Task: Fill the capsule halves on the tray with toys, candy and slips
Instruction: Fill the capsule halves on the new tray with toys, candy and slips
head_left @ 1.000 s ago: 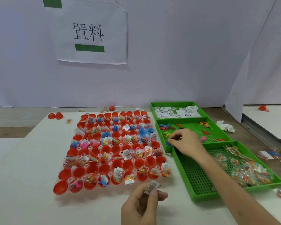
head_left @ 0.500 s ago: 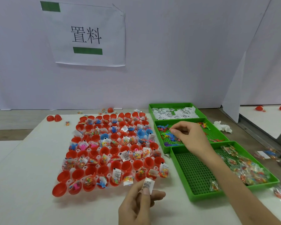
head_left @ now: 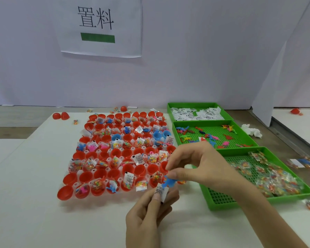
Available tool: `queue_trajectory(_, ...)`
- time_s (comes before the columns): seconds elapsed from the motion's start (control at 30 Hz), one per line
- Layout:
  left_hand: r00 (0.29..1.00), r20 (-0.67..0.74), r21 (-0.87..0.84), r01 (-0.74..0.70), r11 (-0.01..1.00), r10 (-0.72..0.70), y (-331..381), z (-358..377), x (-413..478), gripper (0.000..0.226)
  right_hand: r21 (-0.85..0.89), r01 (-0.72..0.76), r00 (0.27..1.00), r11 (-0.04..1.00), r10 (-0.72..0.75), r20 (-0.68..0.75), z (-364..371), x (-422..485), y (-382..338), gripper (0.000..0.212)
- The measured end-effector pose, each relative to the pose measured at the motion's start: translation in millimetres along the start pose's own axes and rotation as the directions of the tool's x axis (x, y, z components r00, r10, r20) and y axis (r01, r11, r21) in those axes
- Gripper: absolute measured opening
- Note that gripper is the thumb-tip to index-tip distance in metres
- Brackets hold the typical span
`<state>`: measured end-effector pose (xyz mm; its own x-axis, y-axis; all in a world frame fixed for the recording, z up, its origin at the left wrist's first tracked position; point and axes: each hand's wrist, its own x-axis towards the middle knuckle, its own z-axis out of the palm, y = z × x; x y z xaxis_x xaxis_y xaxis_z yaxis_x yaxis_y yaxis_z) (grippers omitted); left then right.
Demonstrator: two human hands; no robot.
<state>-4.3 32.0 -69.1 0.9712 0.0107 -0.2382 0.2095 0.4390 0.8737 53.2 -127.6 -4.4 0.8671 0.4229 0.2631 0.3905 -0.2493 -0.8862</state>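
White tabletop [head_left: 34, 176] is seen in front of a pale wall [head_left: 204, 59]. A paper sign [head_left: 100, 25] with black characters and a green bar is fixed to the wall. The clear tray [head_left: 121, 179] is placed mid-tabletop and packed with red capsule halves [head_left: 65, 193], with a few blue ones among them. Many halves are loaded with candy bags, toys and slips; several in the near and middle rows are seen bare.

Three green trays are lined up to the right of it:
- Far tray [head_left: 191, 104]: white slips.
- Middle tray [head_left: 217, 129]: small coloured toys.
- Near tray [head_left: 220, 196]: candy bags.

Two loose red halves [head_left: 61, 115] are left at the tabletop's far left corner. A crumpled tissue [head_left: 251, 131] is seen right of the middle tray, and stray candy bags lie on the brown surface beyond.

Left hand [head_left: 147, 217] is held over the near tabletop edge, its grip pinching a white slip [head_left: 161, 191]. Right hand [head_left: 204, 169] is held just above it, at the clear tray's near right corner. Its grip is pinching a blue toy [head_left: 169, 182], which is touching or just over the slip.
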Motion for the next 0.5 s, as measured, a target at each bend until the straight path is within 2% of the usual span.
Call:
queue_trajectory(0.1, 0.999, 0.004, -0.032, 0.04, 0.999, -0.04, 0, 0, 1, 0.025, -0.142, 0.005, 0.998, 0.99, 0.004, 0.065, 5, 0, 2, 0.007)
queue_trajectory(0.27, 0.988, 0.064, -0.02, 0.14, 0.99, -0.139, 0, -2, 8, 0.03, -0.246, 0.003, 0.992, 0.969, 0.028, 0.121, 8, 0, 3, 0.009)
queue_trajectory(0.43, 0.992, 0.109, 0.15, -0.076, 0.986, 0.06, -10, -2, 1, 0.022, -0.294, 0.036, 0.993, 0.955, 0.0, 0.119, 9, 0, 5, 0.008)
queue_trajectory(0.5, 0.989, 0.123, 0.153, -0.103, 0.983, 0.084, -11, -4, 0, 0.024, -0.31, 0.029, 0.994, 0.95, 0.005, 0.107, 8, 0, 4, 0.007)
